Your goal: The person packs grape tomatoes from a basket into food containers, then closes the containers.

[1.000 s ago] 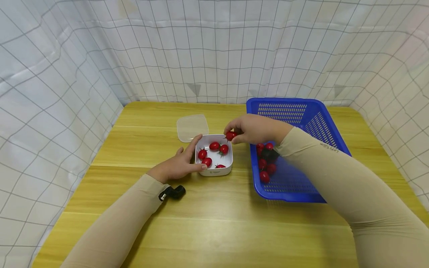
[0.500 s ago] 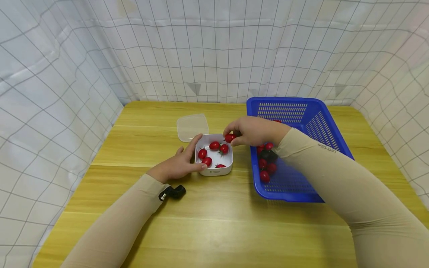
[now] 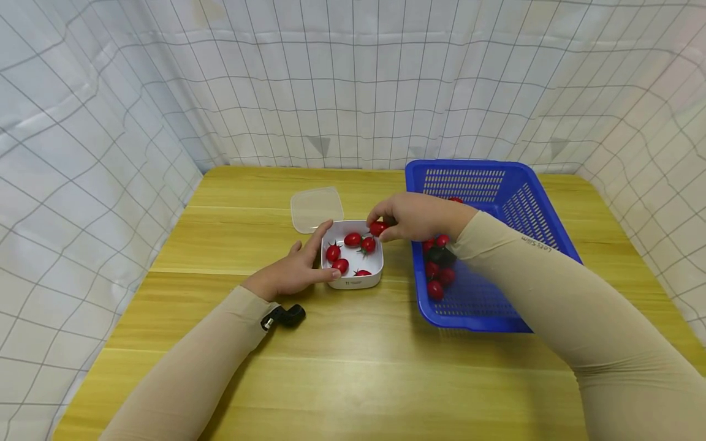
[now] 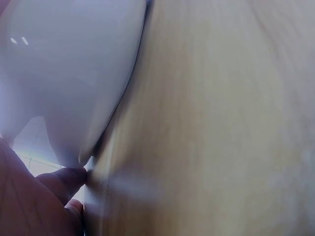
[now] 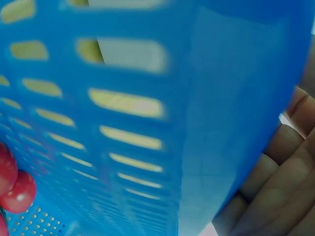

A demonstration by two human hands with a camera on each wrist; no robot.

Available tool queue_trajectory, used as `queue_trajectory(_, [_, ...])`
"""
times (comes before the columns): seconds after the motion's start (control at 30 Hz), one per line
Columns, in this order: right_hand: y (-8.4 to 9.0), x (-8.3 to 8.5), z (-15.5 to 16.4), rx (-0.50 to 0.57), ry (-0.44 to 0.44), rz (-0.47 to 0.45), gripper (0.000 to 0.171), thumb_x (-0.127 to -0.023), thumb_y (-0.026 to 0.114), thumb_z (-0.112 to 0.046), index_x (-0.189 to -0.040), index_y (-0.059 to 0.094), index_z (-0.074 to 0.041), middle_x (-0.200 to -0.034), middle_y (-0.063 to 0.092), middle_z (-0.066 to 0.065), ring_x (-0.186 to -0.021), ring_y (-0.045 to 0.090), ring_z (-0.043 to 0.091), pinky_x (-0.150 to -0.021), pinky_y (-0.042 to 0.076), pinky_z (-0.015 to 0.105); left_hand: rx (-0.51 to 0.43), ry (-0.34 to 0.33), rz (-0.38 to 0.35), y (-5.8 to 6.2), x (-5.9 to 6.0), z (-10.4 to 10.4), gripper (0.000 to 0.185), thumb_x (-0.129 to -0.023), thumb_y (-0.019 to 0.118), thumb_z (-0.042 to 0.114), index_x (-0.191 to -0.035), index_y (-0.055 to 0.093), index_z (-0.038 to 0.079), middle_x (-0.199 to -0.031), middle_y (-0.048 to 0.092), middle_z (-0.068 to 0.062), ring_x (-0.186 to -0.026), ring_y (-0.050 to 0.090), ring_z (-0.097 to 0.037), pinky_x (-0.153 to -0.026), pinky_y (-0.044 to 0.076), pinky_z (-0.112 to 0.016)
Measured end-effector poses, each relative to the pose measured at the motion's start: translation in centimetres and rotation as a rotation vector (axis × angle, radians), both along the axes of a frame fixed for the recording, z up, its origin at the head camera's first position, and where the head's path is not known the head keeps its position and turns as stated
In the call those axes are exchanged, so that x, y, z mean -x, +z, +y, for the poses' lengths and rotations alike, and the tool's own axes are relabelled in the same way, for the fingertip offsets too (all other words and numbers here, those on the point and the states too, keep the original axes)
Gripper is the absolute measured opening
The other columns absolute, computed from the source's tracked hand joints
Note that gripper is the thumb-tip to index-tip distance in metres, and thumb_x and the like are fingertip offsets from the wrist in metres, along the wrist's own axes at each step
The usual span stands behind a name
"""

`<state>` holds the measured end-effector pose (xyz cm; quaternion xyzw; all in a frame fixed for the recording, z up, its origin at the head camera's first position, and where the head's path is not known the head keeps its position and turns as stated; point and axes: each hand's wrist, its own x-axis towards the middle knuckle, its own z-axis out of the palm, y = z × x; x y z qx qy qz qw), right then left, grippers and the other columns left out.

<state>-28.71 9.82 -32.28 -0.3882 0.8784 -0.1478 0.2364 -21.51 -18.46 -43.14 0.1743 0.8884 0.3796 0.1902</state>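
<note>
A person's right hand (image 3: pixel 410 215) pinched a red cherry tomato (image 3: pixel 377 228) between fingertips directly above the far right corner of a white square container (image 3: pixel 353 283) on the wooden worktop (image 3: pixel 353 367). The left hand (image 3: pixel 292 269) gripped the container's near left side, thumb along the front wall and a finger hooked over the rim, holding it in place. Four or five tomatoes (image 3: pixel 353 240) lay inside the container, just under the right hand. More tomatoes (image 3: pixel 436 289) sat in the blue slotted basket (image 3: pixel 485 184) beneath the right forearm. The container's clear lid (image 3: pixel 317 208) lay flat beyond the left hand, just behind the container.

By the look of it, the work was at the placing step of moving tomatoes from basket to container. The next move would seem to call for lowering the fruit a little and easing the pinch gently, so that it settles among the others without bouncing out.
</note>
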Motion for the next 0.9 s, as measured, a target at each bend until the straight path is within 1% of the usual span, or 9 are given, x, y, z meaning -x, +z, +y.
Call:
queue_trajectory(0.37, [-0.33, -0.16, -0.25, -0.003, 0.005, -0.016, 0.038, -0.102, 0.071, -0.021, -0.138, 0.067, -0.013, -0.110, 0.072, 0.003, -0.096, 0.063, 0.021, -0.087, 0.056, 0.036, -0.008, 0.000, -0.006, -0.11, -0.02, -0.12, 0.106, -0.098, 0.067, 0.048, -0.170, -0.007, 0.027, -0.178, 0.008, -0.011, -0.164, 0.011, -0.041, -0.126, -0.016, -0.067])
queue_trajectory(0.5, [-0.41, -0.21, -0.31, -0.005, 0.002, -0.033, 0.038, -0.102, 0.071, -0.021, -0.138, 0.067, -0.012, -0.109, 0.072, 0.004, -0.095, 0.062, 0.021, -0.085, 0.055, 0.034, -0.017, 0.007, -0.005, -0.13, -0.04, -0.06, 0.106, -0.097, 0.068, 0.047, -0.170, -0.006, 0.026, -0.178, 0.008, -0.010, -0.164, 0.006, -0.044, -0.126, -0.015, -0.066])
queue_trajectory(0.57, [-0.42, -0.24, -0.32, -0.006, 0.005, -0.038, 0.038, -0.102, 0.071, -0.021, -0.138, 0.067, -0.011, -0.107, 0.071, 0.005, -0.093, 0.061, 0.020, -0.083, 0.054, 0.033, -0.017, 0.012, -0.003, -0.16, -0.03, 0.00, 0.106, -0.097, 0.069, 0.046, -0.170, -0.005, 0.027, -0.178, 0.009, -0.009, -0.164, 0.006, -0.044, -0.127, -0.015, -0.065])
queue_trajectory(0.63, [-0.40, -0.30, -0.32, -0.006, 0.006, -0.040, 0.038, -0.102, 0.071, -0.021, -0.138, 0.067, -0.011, -0.105, 0.070, 0.005, -0.092, 0.060, 0.020, -0.081, 0.053, 0.033, -0.017, 0.016, -0.001, -0.13, -0.06, 0.05, 0.106, -0.097, 0.069, 0.046, -0.170, -0.005, 0.028, -0.178, 0.010, -0.009, -0.164, 0.006, -0.043, -0.128, -0.015, -0.064])
queue_trajectory(0.73, [-0.40, -0.36, -0.30, -0.006, 0.002, -0.037, 0.038, -0.102, 0.071, -0.021, -0.139, 0.067, -0.011, -0.104, 0.070, 0.004, -0.090, 0.060, 0.019, -0.080, 0.053, 0.032, -0.017, 0.021, 0.003, -0.08, -0.10, 0.11, 0.106, -0.097, 0.070, 0.045, -0.170, -0.006, 0.030, -0.178, 0.010, -0.008, -0.164, 0.011, -0.040, -0.128, -0.015, -0.063])
queue_trajectory(0.9, [-0.66, -0.28, -0.30, -0.006, 0.002, -0.025, 0.038, -0.102, 0.072, -0.022, -0.138, 0.067, -0.013, -0.102, 0.069, 0.003, -0.089, 0.060, 0.019, -0.079, 0.052, 0.033, -0.016, 0.014, 0.020, -0.04, -0.16, 0.10, 0.107, -0.097, 0.070, 0.046, -0.170, -0.006, 0.028, -0.178, 0.011, -0.010, -0.164, 0.015, -0.038, -0.128, -0.015, -0.064])
